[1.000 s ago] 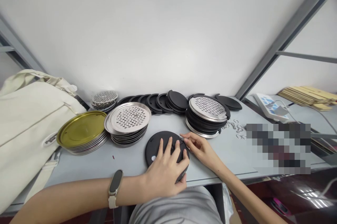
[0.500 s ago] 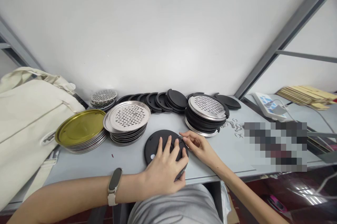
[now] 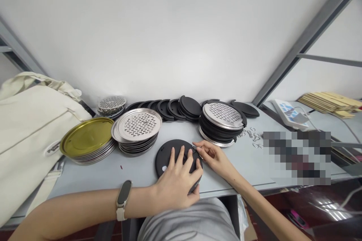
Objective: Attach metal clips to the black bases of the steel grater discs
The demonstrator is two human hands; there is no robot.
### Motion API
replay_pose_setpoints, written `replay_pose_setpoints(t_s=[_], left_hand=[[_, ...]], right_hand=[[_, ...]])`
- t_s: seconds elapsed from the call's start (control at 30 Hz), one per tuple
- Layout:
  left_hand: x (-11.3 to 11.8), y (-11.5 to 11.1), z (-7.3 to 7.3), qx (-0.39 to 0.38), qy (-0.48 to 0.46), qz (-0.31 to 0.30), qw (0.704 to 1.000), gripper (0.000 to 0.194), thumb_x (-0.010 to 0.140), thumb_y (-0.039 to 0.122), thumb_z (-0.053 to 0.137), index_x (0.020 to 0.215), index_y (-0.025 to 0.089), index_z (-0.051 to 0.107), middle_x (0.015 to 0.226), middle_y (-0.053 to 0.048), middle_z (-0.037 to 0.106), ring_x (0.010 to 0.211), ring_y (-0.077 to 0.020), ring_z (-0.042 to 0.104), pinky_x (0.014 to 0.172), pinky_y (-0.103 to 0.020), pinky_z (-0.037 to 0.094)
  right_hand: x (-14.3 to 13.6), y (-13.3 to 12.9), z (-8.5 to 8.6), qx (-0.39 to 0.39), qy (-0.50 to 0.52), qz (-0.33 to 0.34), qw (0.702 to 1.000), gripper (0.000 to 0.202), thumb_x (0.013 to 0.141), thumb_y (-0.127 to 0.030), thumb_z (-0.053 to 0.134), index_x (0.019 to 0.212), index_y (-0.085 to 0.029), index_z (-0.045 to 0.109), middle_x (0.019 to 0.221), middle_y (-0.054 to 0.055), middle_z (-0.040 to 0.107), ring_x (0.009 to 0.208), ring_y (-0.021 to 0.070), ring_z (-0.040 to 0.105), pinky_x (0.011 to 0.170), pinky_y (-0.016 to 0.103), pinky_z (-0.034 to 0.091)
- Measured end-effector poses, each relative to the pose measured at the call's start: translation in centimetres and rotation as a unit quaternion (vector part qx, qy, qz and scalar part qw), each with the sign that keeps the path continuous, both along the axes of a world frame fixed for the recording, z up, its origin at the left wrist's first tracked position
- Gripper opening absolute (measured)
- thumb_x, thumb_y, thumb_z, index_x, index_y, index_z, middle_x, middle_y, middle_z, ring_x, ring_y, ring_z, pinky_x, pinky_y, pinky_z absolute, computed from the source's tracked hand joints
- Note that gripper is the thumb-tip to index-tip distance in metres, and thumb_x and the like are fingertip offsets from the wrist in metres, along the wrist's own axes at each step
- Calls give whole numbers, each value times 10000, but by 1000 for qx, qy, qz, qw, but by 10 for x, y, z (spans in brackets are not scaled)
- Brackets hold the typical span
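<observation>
On the table in front of me lies a round black disc, partly hidden under my left hand. That hand presses on its top with spread fingers, while the thumb holds the near right edge. My right hand is closed in a pinch at the disc's far right rim. A small shiny metal ring shows at its fingertips. Just beyond this hand stands a stack of black discs, topped by a silver perforated plate.
To the left are stacked perforated plates, gold lids and a cream bag. Black discs line the wall. Loose metal rings lie right of the tall stack. Farther right are a white-blue box and yellowish sheets.
Hardly anything differs. Both hands keep their places on the black disc, and the metal ring shows slightly more at my right fingertips.
</observation>
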State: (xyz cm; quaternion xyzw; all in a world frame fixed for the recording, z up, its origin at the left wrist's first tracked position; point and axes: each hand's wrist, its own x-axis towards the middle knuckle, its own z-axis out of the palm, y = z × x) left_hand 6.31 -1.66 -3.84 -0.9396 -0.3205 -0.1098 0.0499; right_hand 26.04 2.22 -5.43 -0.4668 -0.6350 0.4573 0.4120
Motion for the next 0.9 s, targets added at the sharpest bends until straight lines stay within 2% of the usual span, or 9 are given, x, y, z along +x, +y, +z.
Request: replay_pose_setpoints(t_s=[0.27,0.47,0.7,0.9], left_hand=[[0,0,-1,13,8,0,1000,545,915,416,450,1370,119,421,1462,-271,369,1344,-512,311,1031,-686,286],[-2,0,0,22,10,-7,1000,549,933,429,416,1385,117,404,1460,-265,376,1337,-505,329,1025,-675,312],[-2,1,0,18,11,-9,1000,545,937,427,409,1383,114,408,1465,-274,364,1344,-506,317,1026,-676,303],[-2,1,-1,24,9,-8,1000,552,929,430,424,1381,113,416,1456,-272,378,1335,-504,333,1022,-672,308]], right_hand=[[2,0,0,3,-30,12,999,387,926,-513,524,1112,-187,617,639,-24,474,579,139,419,527,256,347],[3,0,-4,6,-4,23,1000,340,945,-463,529,1156,-197,539,622,-71,352,564,117,354,537,241,315],[2,1,-7,-7,31,15,999,291,920,-473,570,950,-184,556,633,-61,405,570,107,362,540,237,314],[4,2,-8,14,6,4,1000,314,939,-442,552,1107,-179,582,625,-66,372,569,112,362,544,240,318]])
